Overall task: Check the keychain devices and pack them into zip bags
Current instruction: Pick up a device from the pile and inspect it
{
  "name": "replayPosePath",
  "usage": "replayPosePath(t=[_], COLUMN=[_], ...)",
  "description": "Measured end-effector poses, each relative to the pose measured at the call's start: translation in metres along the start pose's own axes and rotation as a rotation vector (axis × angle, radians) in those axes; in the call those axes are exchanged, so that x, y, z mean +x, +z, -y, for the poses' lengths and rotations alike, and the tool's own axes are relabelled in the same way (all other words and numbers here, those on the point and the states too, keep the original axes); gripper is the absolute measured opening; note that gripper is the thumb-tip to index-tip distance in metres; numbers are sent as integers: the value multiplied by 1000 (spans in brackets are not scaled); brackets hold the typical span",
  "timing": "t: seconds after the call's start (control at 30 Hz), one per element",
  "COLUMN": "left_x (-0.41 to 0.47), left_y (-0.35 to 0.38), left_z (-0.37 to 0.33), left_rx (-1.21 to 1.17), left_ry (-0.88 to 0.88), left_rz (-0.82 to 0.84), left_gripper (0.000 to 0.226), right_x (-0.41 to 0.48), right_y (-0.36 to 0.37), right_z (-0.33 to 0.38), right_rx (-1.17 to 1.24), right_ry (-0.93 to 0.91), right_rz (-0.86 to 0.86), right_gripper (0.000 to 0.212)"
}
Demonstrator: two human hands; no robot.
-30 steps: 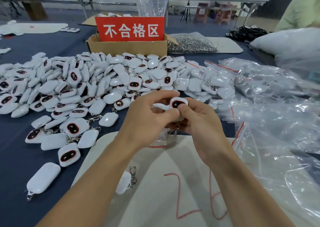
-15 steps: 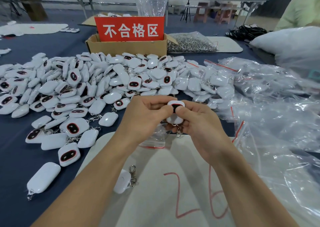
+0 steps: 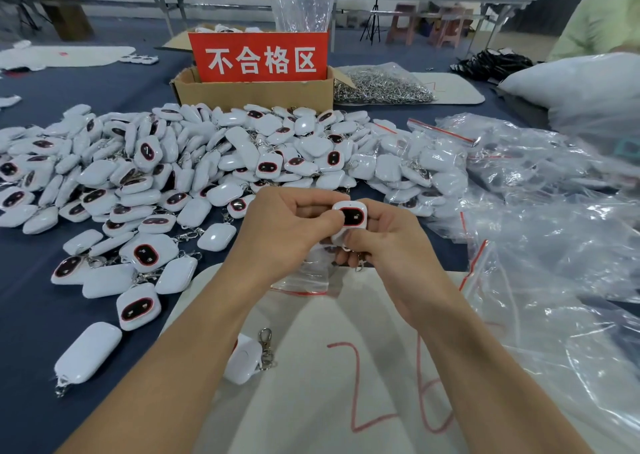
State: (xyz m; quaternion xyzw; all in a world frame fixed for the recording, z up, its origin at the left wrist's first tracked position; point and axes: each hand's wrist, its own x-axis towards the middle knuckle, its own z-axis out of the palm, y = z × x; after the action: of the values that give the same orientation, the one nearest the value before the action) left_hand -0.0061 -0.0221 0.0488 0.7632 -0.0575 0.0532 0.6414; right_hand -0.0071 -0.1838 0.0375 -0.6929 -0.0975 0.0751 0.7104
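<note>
Both hands hold one white keychain device (image 3: pixel 353 215) with a dark red-ringed button panel facing me, above the white mat (image 3: pixel 311 384). My left hand (image 3: pixel 287 232) pinches its left edge, thumb on the panel. My right hand (image 3: pixel 384 242) grips its right and lower side; the metal clasp hangs below my fingers. A small clear zip bag (image 3: pixel 304 277) with a red strip dangles under my left hand. A big pile of loose white keychain devices (image 3: pixel 173 176) covers the blue table behind. One more device (image 3: pixel 246 360) lies on the mat under my left forearm.
A cardboard box (image 3: pixel 252 92) with a red sign stands behind the pile. A bag of metal clasps (image 3: pixel 381 85) lies to its right. Clear zip bags (image 3: pixel 536 246), some filled, spread over the right side. A person in a green sleeve (image 3: pixel 602 17) is at the far right.
The device has been turned in my fingers so its button panel shows more fully; my left thumb now rests on the panel. Both hands stayed in about the same place.
</note>
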Motion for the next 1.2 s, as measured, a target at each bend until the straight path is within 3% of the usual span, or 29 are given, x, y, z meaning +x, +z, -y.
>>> replayPosePath(t=[0.1,0.27,0.5,0.67,0.77,0.9,0.97,1.07,1.13,1.2], left_x=[-1,-4,-9,-8,-5,-1,0,3,4,3], left_y=[0,-1,-2,0,-4,-12,-16,-37,-59,-71], left_z=[-1,-4,2,4,1,-4,-6,-12,-14,-13], left_rx=[-9,93,466,471,391,150,128,190,352,539], left_ry=[37,115,326,376,272,130,137,80,-2,-62], left_rz=[10,-82,-244,-287,-258,-107,-58,10,288,617], left_gripper=[21,13,28,24,18,39,46,40,52,78], right_x=[-1,-2,-1,0,-1,0,0,1,0,-1], right_y=[2,6,5,1,-1,2,3,-1,-4,-5], right_z=[1,-1,-2,1,5,10,11,12,14,15], right_rx=[-28,-385,-204,-153,-67,257,336,345,323,338], right_ry=[-26,-141,-318,-279,-171,49,114,118,101,99], right_rz=[-58,-197,-419,-402,-363,-286,-264,-303,-316,-303], right_gripper=[30,26,37,39,23,18,14,11,11,11])
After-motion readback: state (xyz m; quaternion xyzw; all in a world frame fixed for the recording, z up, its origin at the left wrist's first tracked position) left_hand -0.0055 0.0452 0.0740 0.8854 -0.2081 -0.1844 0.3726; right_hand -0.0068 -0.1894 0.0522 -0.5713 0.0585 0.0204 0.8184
